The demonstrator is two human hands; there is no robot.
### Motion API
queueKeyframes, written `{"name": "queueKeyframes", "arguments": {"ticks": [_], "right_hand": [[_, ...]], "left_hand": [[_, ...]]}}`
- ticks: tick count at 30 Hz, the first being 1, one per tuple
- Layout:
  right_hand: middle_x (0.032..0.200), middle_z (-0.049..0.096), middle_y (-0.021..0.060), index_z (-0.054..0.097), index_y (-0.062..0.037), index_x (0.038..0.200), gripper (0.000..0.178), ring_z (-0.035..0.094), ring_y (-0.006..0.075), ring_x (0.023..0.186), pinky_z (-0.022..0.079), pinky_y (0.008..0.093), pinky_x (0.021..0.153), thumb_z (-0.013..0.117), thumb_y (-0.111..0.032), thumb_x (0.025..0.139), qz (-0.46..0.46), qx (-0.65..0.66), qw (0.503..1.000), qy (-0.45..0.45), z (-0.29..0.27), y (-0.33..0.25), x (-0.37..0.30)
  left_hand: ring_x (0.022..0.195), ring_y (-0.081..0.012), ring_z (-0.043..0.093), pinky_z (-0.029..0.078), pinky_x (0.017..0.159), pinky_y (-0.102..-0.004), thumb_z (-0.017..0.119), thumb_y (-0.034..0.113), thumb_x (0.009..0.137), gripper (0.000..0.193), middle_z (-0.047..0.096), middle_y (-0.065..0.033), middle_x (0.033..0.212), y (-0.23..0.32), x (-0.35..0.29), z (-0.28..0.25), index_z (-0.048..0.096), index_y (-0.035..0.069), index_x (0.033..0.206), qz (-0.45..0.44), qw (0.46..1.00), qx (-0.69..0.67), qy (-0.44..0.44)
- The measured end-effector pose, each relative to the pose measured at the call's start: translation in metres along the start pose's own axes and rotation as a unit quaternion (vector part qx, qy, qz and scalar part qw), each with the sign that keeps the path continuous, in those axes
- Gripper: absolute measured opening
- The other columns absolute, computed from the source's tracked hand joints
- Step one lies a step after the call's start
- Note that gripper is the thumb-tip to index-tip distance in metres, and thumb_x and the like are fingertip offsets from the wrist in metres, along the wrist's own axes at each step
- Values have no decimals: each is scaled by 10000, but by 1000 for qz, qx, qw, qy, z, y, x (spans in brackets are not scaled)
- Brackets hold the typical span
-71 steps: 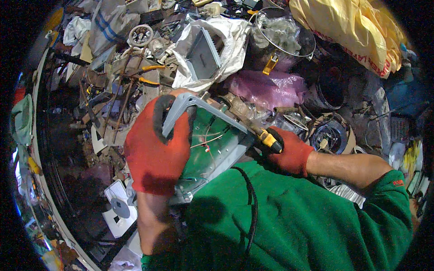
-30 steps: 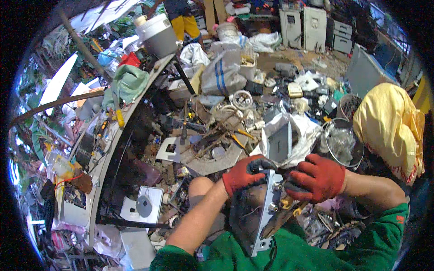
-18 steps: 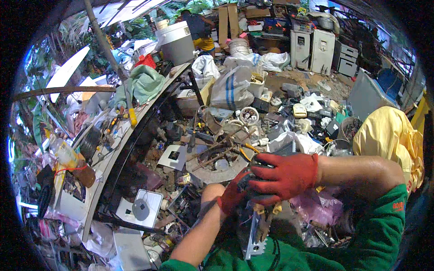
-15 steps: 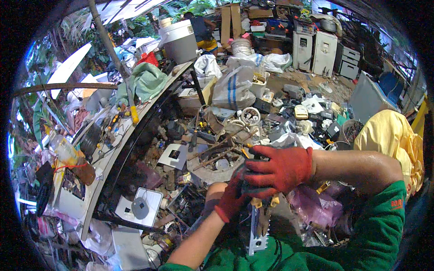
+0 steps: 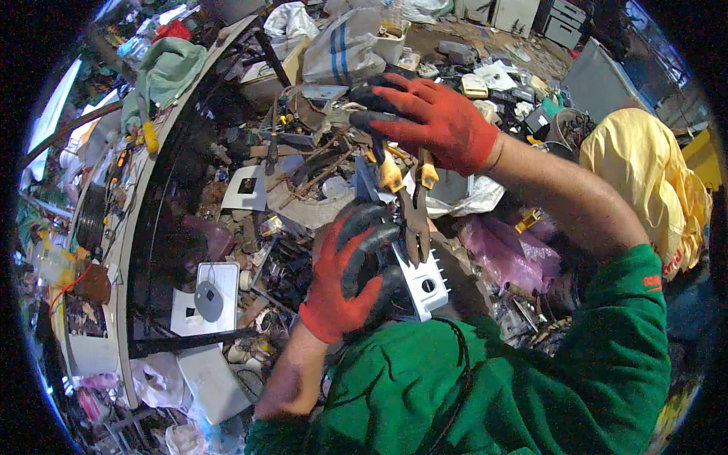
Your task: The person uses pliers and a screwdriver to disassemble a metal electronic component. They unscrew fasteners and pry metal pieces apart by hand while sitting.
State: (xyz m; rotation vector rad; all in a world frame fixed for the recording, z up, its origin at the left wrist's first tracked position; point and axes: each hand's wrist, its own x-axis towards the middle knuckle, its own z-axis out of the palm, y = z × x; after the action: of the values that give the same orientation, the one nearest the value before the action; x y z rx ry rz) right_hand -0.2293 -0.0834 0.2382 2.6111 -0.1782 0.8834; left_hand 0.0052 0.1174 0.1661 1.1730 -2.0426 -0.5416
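pliers (image 5: 413,216) in right hand (image 5: 440,121), left hand (image 5: 349,277) gripping metal bracket (image 5: 423,282)

Left hand (image 5: 350,277) clenched (gloved), right hand (image 5: 440,121) closed above

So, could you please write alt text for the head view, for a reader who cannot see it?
Seen from above, a person in a green top and red gloves works pliers with the right hand against a white metal part that the left hand grips. Scrap parts, bags and a yellow cloth bundle crowd the ground around them.
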Motion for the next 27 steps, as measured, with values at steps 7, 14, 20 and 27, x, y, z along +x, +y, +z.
{"name": "queueKeyframes", "arguments": {"ticks": [7,14,20,27], "right_hand": [[1240,600,169,656,-247,1213,418,600,408,1083,521,482,900,705,-216,799,145,-22,973,176,5,-7,-15],[1187,610,62,668,-246,1187,436,576,348,1112,517,434,856,736,-271,758,172,-134,951,220,-3,-10,-33],[1314,550,140,512,-178,1364,539,563,366,1166,413,579,1024,684,-131,856,234,-233,911,248,-52,-9,-67],[1004,712,183,603,-5,1233,481,685,227,921,527,384,838,672,-320,876,617,104,772,112,-53,-48,-131]], "left_hand": [[1334,-432,375,286,1112,-499,780,366,691,742,396,-230,1442,27,31,4,542,65,1326,6,999,30,-38],[1273,-424,429,337,1067,-514,820,359,643,699,450,-231,1358,36,47,14,581,66,1231,-35,999,2,-24],[1244,-407,444,338,1061,-497,811,346,649,598,495,-210,1276,57,56,13,625,68,1144,-21,997,63,-45],[1232,-434,420,328,1049,-534,752,330,697,543,501,-182,1252,69,64,18,645,117,1184,-15,997,51,-50]]}}
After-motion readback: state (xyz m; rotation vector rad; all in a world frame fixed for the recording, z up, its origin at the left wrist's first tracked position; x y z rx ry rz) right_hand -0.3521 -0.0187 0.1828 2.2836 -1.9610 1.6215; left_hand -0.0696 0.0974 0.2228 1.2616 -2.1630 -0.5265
